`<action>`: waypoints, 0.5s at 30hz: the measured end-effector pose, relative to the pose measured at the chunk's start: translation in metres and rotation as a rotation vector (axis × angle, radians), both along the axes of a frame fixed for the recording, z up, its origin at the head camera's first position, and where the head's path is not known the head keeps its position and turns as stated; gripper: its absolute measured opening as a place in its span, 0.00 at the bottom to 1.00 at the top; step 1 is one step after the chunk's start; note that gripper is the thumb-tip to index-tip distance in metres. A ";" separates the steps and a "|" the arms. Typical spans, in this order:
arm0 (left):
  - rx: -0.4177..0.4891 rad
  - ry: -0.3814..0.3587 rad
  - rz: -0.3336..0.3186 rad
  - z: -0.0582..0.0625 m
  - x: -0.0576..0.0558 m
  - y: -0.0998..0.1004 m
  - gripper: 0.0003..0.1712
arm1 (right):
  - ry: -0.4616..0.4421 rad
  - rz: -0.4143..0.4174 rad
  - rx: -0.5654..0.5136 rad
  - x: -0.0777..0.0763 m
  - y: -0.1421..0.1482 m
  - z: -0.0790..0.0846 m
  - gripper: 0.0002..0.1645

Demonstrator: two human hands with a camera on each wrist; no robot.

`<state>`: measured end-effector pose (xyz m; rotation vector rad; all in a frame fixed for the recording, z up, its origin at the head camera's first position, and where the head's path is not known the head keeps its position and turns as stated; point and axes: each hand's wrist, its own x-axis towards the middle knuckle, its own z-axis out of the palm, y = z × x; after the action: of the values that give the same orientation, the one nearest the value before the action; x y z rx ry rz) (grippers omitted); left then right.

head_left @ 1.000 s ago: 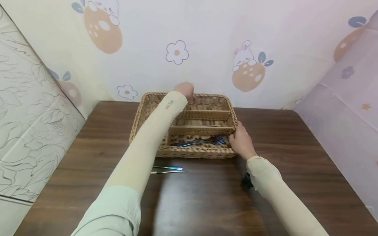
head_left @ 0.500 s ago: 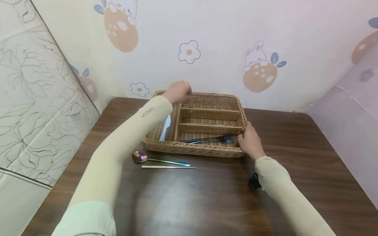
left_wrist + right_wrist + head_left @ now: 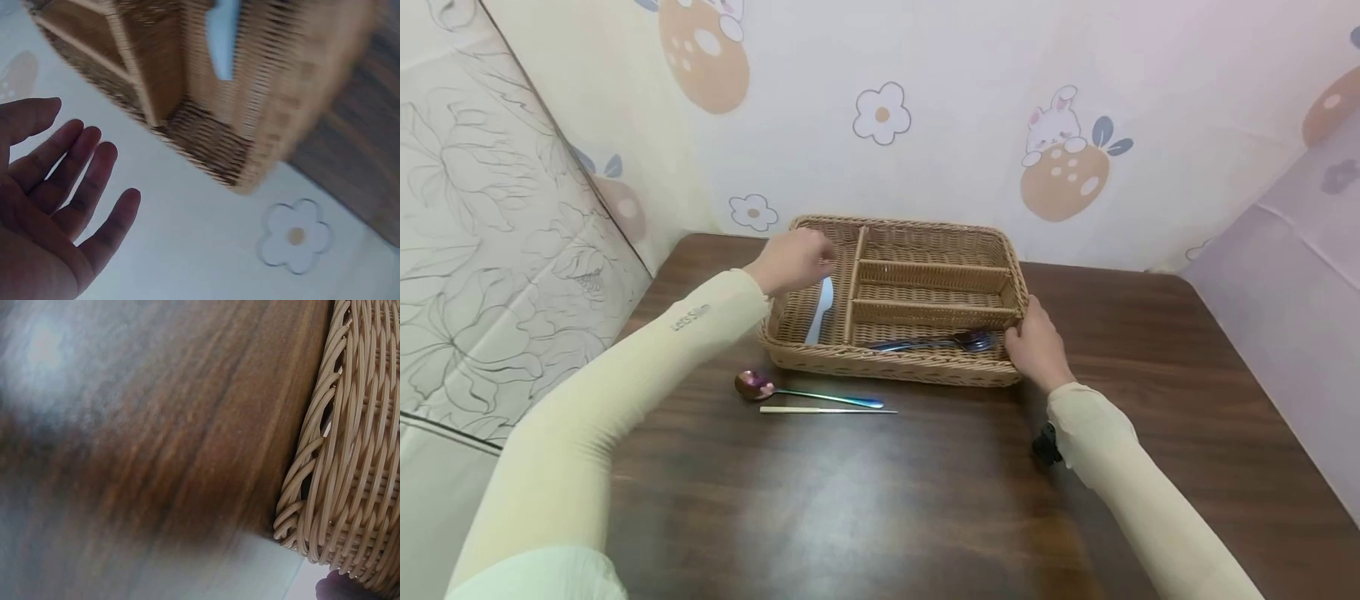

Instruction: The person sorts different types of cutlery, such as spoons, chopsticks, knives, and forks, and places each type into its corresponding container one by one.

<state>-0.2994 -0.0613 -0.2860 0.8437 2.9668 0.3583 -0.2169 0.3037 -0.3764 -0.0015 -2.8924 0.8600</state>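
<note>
A wicker cutlery basket (image 3: 898,367) with several compartments stands at the back of the table. Over its left compartment hovers my left hand (image 3: 793,260); in the left wrist view that hand (image 3: 59,194) has loosely bent, spread fingers and holds nothing. Below it in the same compartment lies a light blue knife (image 3: 820,312). My right hand (image 3: 1037,343) grips the basket's front right corner, thumb on the near side of the rim. A dark, shiny fork (image 3: 973,340) lies in the front right compartment. The right wrist view shows mostly the basket's woven wall (image 3: 350,456).
In front of the basket, a spoon (image 3: 756,385) with a rainbow sheen lies on the brown wooden table (image 3: 865,508). Parallel to it is a thin chopstick (image 3: 827,410) with a pale handle. A patterned wall covering (image 3: 955,158) rises right behind the basket.
My left hand has moved left and nearer from the basket's back edge to above the left compartment, uncovering the knife and spoon. The right hand keeps its grip on the corner.
</note>
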 end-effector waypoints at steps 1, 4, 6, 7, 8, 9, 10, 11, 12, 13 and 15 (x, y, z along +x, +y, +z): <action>-0.012 -0.001 0.018 -0.002 0.001 -0.007 0.18 | -0.001 -0.001 0.002 -0.001 -0.001 0.000 0.37; -0.039 -0.024 0.080 -0.011 0.003 -0.024 0.26 | -0.010 -0.004 0.007 -0.003 -0.003 0.000 0.39; -0.043 -0.052 0.114 -0.018 0.005 -0.033 0.33 | -0.018 -0.008 0.011 -0.004 -0.003 0.001 0.40; -0.039 -0.069 0.126 -0.022 0.006 -0.037 0.36 | -0.020 -0.011 0.012 -0.004 -0.003 0.001 0.40; -0.031 -0.084 0.137 -0.026 0.008 -0.040 0.39 | -0.021 -0.011 0.013 -0.003 -0.003 0.001 0.40; -0.019 -0.100 0.149 -0.031 0.009 -0.042 0.41 | -0.022 -0.013 0.012 -0.003 -0.003 0.001 0.39; -0.001 -0.112 0.157 -0.036 0.011 -0.045 0.42 | -0.024 -0.014 0.012 -0.003 -0.002 0.001 0.39; 0.013 -0.121 0.160 -0.041 0.012 -0.047 0.44 | -0.025 -0.015 0.010 -0.002 -0.002 0.001 0.39; 0.028 -0.136 0.167 -0.046 0.014 -0.048 0.45 | -0.026 -0.017 0.009 -0.002 -0.001 0.001 0.39; 0.040 -0.143 0.167 -0.051 0.015 -0.050 0.44 | -0.028 -0.019 0.008 -0.002 -0.001 0.001 0.39; 0.063 -0.157 0.168 -0.060 0.018 -0.051 0.43 | -0.033 -0.024 0.006 -0.001 0.000 0.000 0.39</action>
<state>-0.2815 -0.1119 -0.3462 0.5443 2.8990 0.5025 -0.2179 0.3036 -0.3764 -0.0501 -2.9194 0.8559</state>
